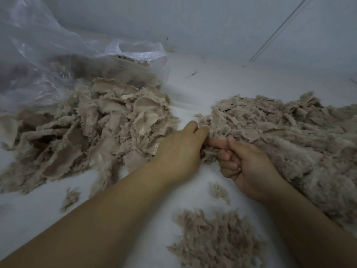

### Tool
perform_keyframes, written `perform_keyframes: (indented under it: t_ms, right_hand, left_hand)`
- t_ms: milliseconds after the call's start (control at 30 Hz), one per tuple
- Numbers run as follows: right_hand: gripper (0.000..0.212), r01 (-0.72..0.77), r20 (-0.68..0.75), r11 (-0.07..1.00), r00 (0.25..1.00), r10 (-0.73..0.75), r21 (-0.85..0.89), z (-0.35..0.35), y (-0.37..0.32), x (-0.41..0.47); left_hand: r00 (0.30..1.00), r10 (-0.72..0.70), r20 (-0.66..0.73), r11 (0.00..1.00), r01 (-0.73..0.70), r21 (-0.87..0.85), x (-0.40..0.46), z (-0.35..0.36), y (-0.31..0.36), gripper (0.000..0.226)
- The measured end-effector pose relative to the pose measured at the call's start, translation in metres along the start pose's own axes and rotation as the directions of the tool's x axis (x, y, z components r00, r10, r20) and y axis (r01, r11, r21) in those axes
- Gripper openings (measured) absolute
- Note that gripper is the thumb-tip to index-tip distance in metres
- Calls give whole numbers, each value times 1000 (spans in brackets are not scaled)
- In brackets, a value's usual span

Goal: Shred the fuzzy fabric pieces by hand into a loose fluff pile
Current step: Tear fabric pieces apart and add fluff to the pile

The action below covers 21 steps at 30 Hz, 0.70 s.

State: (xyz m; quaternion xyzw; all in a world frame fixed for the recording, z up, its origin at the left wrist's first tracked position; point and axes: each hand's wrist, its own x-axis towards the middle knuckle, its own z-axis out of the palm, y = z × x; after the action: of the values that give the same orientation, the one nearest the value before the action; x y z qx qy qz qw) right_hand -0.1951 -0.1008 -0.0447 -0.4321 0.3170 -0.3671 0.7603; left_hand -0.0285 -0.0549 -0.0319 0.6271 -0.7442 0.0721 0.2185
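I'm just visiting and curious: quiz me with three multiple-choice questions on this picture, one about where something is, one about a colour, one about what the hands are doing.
1. Where does the clear plastic bag lie?
A. far left, behind the pile of fabric pieces
B. under the person's right arm
C. in the near right corner

2. What colour are the fabric pieces?
A. bright green
B. beige-brown
C. black

3. What are the hands doing?
A. both lie flat and hold nothing
B. both pinch fuzzy material between them
C. one is lifting the bag

Answers:
1 A, the bag sits at the far left, with the pieces spilling out in front of it.
2 B, the pieces and the fluff pile share that dull tan.
3 B, the left hand and right hand meet with curled fingers on a tuft at the pile's edge.
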Motion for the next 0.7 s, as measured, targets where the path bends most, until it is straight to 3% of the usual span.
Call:
perform_keyframes:
  t_ms: [67,167,433,567,700]
  right_hand:
    - [47,3,-2,999,1000,-3,-32,0,0,0]
    - [48,-6,14,998,1000,7,-69,0,1,-1]
    - [37,2,33,994,999,2,-112,3,-1,-2]
    - [33,23,61,994,998,-17,-104,4,-4,-4]
    - [32,61,57,996,997,-58,-64,5,-3,-5]
  left_hand:
    - [998,-19,60,997,23,-76,3,10,-1,37]
    - [998,-51,39,977,58,-207,10,14,-6,19]
    - [957,-167,-235,863,27,-505,10,13,1,6]
    - [956,115,-272,897,-217,-384,4,7,6,5]
    - [886,316,-338,852,-422,-310,4,7,11,7]
